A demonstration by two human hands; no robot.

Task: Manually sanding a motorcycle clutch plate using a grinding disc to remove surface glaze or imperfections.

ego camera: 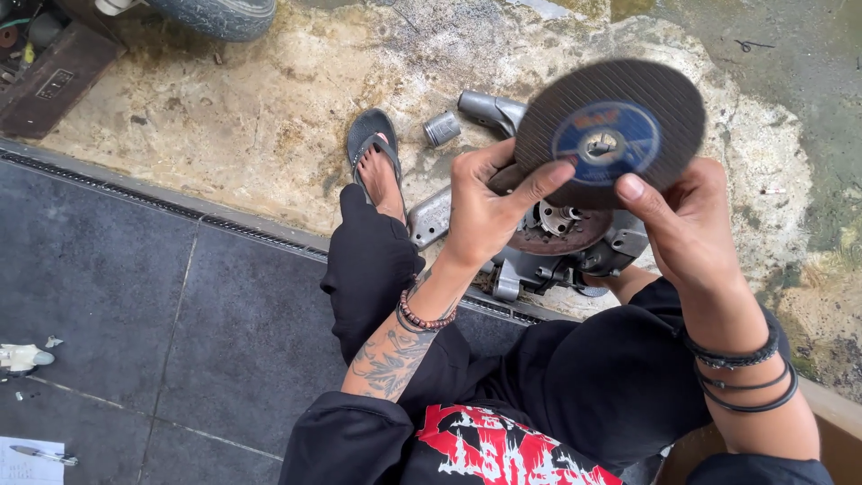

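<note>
Disc: a grey cutting disc point(611, 130) with a blue label is held up, off the grinder point(548, 242).
Grip: it is clamped by the left hand point(489, 211) and right hand point(687, 220).
Grinder: left on the floor below, spindle bare, disc not mounted.
Left: a socket point(441, 128) lies by the foot point(382, 175).

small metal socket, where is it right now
In the head view the small metal socket lies on the stained concrete floor, upper centre, between the sandalled foot and the grey metal engine part, untouched by either hand.
</note>
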